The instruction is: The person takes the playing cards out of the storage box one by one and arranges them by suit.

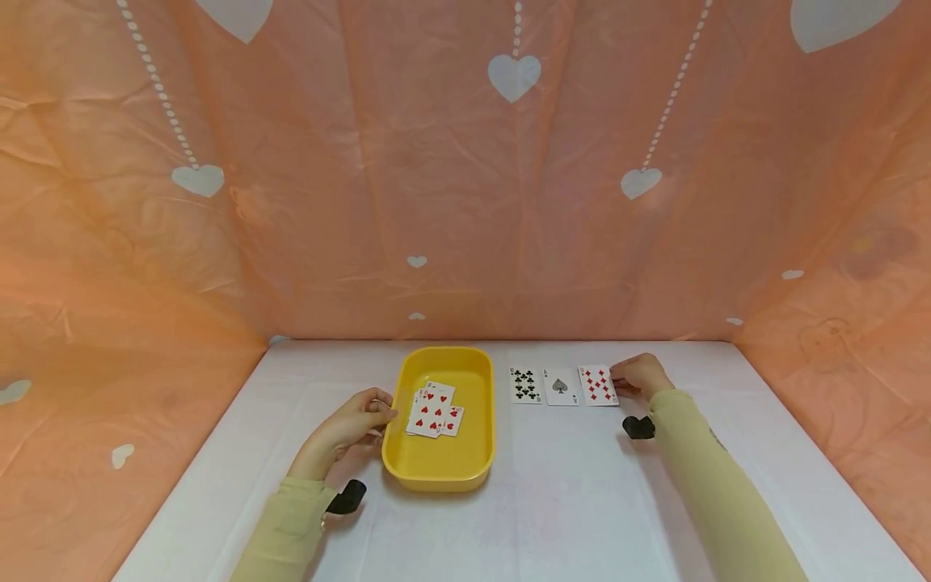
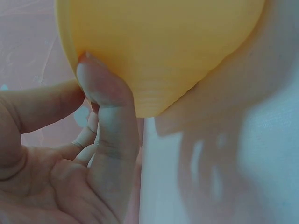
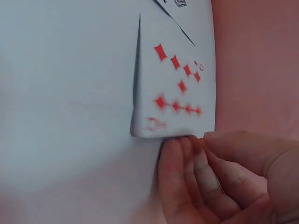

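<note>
Head camera shows me an orange sheet (image 1: 451, 186) with pale hearts behind a white table (image 1: 567, 485), with a sleeve on the left (image 1: 285, 525) and a sleeve on the right (image 1: 716, 481) reaching in from the near side. The yellow tray (image 1: 436, 464) sits level, a little left of the table's middle. The left hand (image 1: 351, 422) is at its left rim, and through the left wrist view I see the rim pinched between thumb and finger. The right hand (image 1: 644, 375) pinches the outer edge of the nine of diamonds (image 1: 598, 386), face up at the right end of a row. Beside that comes the ace of spades (image 1: 560, 388), then a clubs card (image 1: 525, 385) nearest the tray; inside it, a hearts card (image 1: 431, 414) overlaps others.
</note>
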Action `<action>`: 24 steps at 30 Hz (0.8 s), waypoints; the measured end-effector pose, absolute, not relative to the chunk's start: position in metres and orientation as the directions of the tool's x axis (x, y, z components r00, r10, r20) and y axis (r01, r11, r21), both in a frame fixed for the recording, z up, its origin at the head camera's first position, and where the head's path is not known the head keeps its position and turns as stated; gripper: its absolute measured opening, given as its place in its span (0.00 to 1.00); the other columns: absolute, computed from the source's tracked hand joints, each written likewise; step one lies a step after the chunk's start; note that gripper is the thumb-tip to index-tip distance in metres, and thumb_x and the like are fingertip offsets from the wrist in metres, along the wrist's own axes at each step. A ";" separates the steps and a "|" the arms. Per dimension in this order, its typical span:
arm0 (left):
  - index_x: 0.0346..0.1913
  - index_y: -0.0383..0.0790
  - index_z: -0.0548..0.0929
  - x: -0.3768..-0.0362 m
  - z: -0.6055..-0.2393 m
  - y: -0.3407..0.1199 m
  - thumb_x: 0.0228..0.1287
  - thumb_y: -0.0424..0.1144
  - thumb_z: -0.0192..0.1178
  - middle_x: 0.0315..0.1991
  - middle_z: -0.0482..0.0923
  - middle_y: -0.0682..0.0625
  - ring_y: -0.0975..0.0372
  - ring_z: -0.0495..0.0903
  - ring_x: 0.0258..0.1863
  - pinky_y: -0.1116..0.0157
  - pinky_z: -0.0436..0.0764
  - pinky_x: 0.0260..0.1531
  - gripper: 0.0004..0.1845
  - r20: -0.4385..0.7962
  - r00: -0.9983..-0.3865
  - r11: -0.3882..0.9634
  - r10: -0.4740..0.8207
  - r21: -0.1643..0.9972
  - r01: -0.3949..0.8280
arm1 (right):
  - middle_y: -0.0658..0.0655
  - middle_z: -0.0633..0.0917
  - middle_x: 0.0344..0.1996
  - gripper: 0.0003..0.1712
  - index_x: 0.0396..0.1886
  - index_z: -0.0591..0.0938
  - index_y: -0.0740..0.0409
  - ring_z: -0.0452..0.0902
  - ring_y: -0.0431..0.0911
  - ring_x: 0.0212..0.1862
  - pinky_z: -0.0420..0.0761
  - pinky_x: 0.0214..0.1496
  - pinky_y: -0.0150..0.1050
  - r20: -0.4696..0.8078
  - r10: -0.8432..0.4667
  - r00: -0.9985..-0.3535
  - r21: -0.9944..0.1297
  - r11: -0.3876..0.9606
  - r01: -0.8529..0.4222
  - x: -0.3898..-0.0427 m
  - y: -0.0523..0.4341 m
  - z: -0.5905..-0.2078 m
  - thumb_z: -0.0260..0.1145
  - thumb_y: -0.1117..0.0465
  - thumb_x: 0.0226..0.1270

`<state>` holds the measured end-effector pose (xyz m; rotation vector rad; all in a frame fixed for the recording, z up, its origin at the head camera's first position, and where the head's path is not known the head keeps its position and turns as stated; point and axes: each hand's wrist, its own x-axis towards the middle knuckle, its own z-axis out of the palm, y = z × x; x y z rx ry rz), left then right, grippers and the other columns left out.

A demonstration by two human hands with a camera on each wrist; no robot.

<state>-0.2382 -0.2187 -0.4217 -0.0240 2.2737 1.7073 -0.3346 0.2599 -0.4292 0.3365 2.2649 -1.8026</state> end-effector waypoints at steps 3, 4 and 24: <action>0.50 0.27 0.68 -0.238 -0.421 -0.218 0.68 0.30 0.55 0.34 0.74 0.42 0.57 0.76 0.29 0.66 0.77 0.26 0.13 -0.243 -0.956 0.292 0.168 0.938 -0.187 | 0.57 0.82 0.22 0.12 0.41 0.77 0.81 0.79 0.43 0.25 0.83 0.32 0.38 -0.295 0.046 -0.954 -0.926 0.231 0.298 -0.331 0.262 -0.425 0.63 0.76 0.58; 0.50 0.27 0.68 -0.238 -0.421 -0.218 0.68 0.30 0.55 0.34 0.74 0.42 0.58 0.76 0.29 0.66 0.77 0.26 0.13 -0.240 -0.955 0.294 0.171 0.938 -0.183 | 0.56 0.82 0.21 0.13 0.42 0.77 0.81 0.79 0.43 0.25 0.83 0.32 0.38 -0.285 0.060 -0.957 -0.924 0.248 0.291 -0.331 0.261 -0.423 0.62 0.75 0.58; 0.50 0.27 0.67 -0.240 -0.424 -0.220 0.67 0.30 0.55 0.34 0.73 0.43 0.58 0.76 0.28 0.66 0.78 0.26 0.13 -0.233 -0.957 0.295 0.170 0.939 -0.176 | 0.67 0.81 0.43 0.24 0.60 0.66 0.80 0.82 0.49 0.40 0.76 0.54 0.49 -0.120 -0.363 -0.924 -0.992 0.087 0.095 -0.323 0.113 -0.340 0.56 0.68 0.70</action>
